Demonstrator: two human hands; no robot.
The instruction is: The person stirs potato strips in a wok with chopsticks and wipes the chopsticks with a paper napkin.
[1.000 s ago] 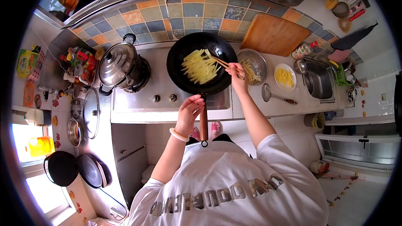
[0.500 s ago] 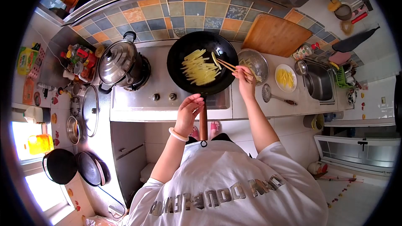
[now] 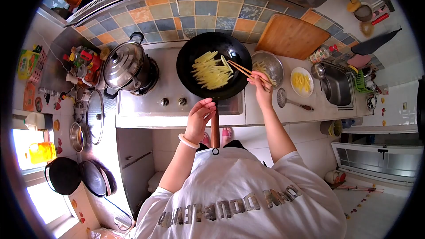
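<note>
A pair of wooden chopsticks (image 3: 240,67) is gripped in my right hand (image 3: 261,84), over the wok's right rim. Their tips are at a pale yellow-green strip (image 3: 226,63) lying apart from the others. Inside the black wok (image 3: 195,46), several more cut strips (image 3: 210,71) form a loose pile on the left and lower side. My left hand (image 3: 201,114) is beside the wooden wok handle (image 3: 215,128), with loosely bent, parted fingers and nothing visible in them. Whether the fingertips touch the handle I cannot tell.
A lidded steel pot (image 3: 125,64) stands on the left burner. Right of the wok are a metal bowl (image 3: 275,64), a white plate (image 3: 295,90) of yellow strips and a skimmer (image 3: 287,101). A cutting board (image 3: 290,35) leans on the tiles, near the sink (image 3: 338,88).
The chopstick tips and the separate strip have shifted slightly left and down in the wok. My right hand has moved a little to the right and down; my left hand stays put.
</note>
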